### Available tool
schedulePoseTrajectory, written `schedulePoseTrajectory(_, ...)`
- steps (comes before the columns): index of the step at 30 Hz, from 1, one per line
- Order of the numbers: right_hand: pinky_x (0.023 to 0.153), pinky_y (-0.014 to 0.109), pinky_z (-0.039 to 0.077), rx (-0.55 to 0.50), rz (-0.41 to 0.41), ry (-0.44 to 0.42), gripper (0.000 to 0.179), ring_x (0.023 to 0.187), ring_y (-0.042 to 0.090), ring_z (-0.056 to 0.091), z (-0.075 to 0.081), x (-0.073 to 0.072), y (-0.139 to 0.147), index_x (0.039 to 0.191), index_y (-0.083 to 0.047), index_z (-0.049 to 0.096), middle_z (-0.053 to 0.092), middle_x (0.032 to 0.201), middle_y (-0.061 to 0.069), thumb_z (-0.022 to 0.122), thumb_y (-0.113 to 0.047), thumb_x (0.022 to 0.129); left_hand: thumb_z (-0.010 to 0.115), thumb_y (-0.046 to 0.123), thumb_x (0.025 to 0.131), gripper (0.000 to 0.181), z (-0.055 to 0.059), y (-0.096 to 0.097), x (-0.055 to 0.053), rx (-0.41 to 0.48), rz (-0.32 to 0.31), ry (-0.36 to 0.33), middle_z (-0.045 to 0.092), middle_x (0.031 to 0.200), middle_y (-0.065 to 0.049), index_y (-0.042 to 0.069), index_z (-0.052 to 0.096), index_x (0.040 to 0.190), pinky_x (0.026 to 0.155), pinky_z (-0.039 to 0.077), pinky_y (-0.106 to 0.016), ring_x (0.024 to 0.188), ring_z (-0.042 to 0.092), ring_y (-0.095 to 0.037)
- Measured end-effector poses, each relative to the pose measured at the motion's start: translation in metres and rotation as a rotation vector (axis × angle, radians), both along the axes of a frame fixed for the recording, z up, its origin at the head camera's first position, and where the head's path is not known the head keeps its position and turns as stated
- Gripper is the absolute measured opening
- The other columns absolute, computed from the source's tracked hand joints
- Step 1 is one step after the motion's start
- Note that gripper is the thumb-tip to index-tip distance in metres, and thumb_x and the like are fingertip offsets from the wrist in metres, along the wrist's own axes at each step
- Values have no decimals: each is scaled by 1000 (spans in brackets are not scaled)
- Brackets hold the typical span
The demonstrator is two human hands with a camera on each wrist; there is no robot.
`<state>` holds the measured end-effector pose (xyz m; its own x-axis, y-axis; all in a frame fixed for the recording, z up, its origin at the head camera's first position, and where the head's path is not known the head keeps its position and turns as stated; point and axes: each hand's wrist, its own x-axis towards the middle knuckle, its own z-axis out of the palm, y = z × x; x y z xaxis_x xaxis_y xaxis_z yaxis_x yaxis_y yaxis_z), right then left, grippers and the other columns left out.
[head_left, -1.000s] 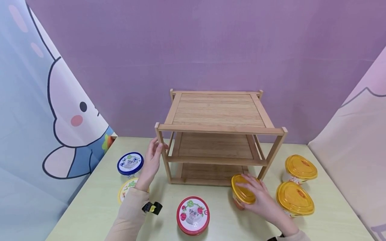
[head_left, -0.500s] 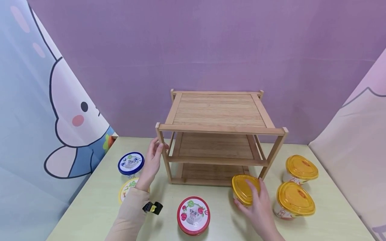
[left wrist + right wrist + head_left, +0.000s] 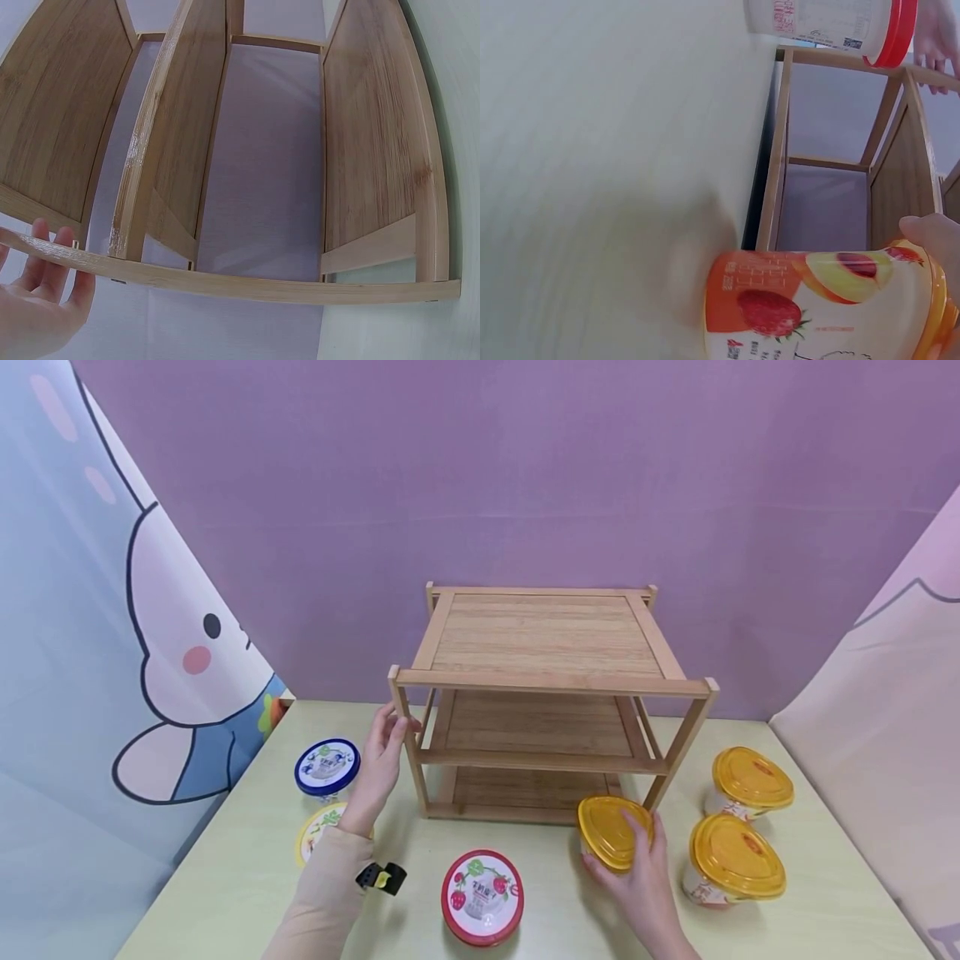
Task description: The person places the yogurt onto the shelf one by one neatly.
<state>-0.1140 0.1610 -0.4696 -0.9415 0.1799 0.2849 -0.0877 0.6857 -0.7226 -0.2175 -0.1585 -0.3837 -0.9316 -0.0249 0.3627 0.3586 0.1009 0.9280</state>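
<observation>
My left hand [image 3: 382, 752] grips the front left post of a wooden shelf rack [image 3: 543, 682]; in the left wrist view its fingers [image 3: 54, 279] curl behind that post. At the rack's lower right front, my right hand [image 3: 637, 877] holds a yellow-lidded cup [image 3: 606, 833] from its near right side. The thumb reaches along the lid's edge in the right wrist view, where the cup's wall shows printed strawberry and peach. Whether its base touches the table cannot be told. A red-lidded tub [image 3: 482, 897] stands between my hands, near the front.
Two more yellow-lidded cups, a farther one [image 3: 752, 777] and a nearer one [image 3: 737, 857], stand at the right. Left of my left forearm are a blue-lidded tub [image 3: 327, 767] and a yellow-rimmed tub [image 3: 318, 833], partly hidden by the arm. A purple cloth [image 3: 525, 468] hangs behind.
My right hand has gone from lying over the cup's lid to holding it round the side, with the wrist turned. The cup has barely moved. My left hand stays on the post.
</observation>
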Motion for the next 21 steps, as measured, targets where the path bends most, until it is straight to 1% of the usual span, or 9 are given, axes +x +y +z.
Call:
schedulePoseTrajectory(4, 86, 63, 29, -71, -13, 6, 75, 114, 55, 27, -3, -2, 0, 124, -3, 36, 15, 133, 36, 79, -20, 65, 36, 22, 96, 32, 0, 0, 0, 13, -9, -11, 49, 100, -24, 7, 37, 124, 89, 32, -34, 96, 48, -16)
schedulePoseTrajectory(8, 86, 61, 31, -114, -31, 20, 75, 112, 52, 31, -4, -4, -1, 122, -2, 38, 18, 131, 34, 80, -15, 62, 36, 23, 96, 32, 1, 0, 1, 11, -12, -19, 50, 100, -21, 8, 37, 124, 91, 31, -36, 98, 47, -19)
schedulePoseTrajectory(11, 87, 61, 31, -138, -35, 4, 75, 112, 51, 32, -4, -5, -1, 122, -2, 39, 18, 129, 34, 80, -15, 60, 36, 25, 96, 33, 0, 0, 1, 2, -8, -26, 50, 101, -21, 9, 37, 125, 92, 31, -38, 99, 46, -21)
schedulePoseTrajectory(16, 88, 61, 29, -164, -11, -7, 76, 111, 50, 32, -3, -5, -1, 120, -1, 40, 19, 127, 34, 82, -17, 59, 36, 24, 96, 32, 1, 0, 1, -15, 4, -31, 51, 101, -20, 9, 37, 124, 92, 32, -40, 101, 47, -24)
schedulePoseTrajectory(19, 88, 61, 29, -167, 14, 15, 76, 110, 48, 34, -2, -5, 0, 119, -2, 41, 21, 127, 32, 82, -18, 57, 35, 19, 97, 31, 10, 3, 7, -20, 13, -46, 50, 101, -22, 6, 36, 125, 92, 32, -40, 102, 46, -26)
schedulePoseTrajectory(21, 87, 62, 29, -160, 39, 33, 75, 110, 47, 34, 1, -4, 0, 119, -2, 42, 22, 126, 31, 82, -17, 57, 35, 18, 97, 31, 11, 4, 8, -17, 15, -46, 50, 101, -23, 6, 37, 125, 93, 32, -40, 101, 46, -25)
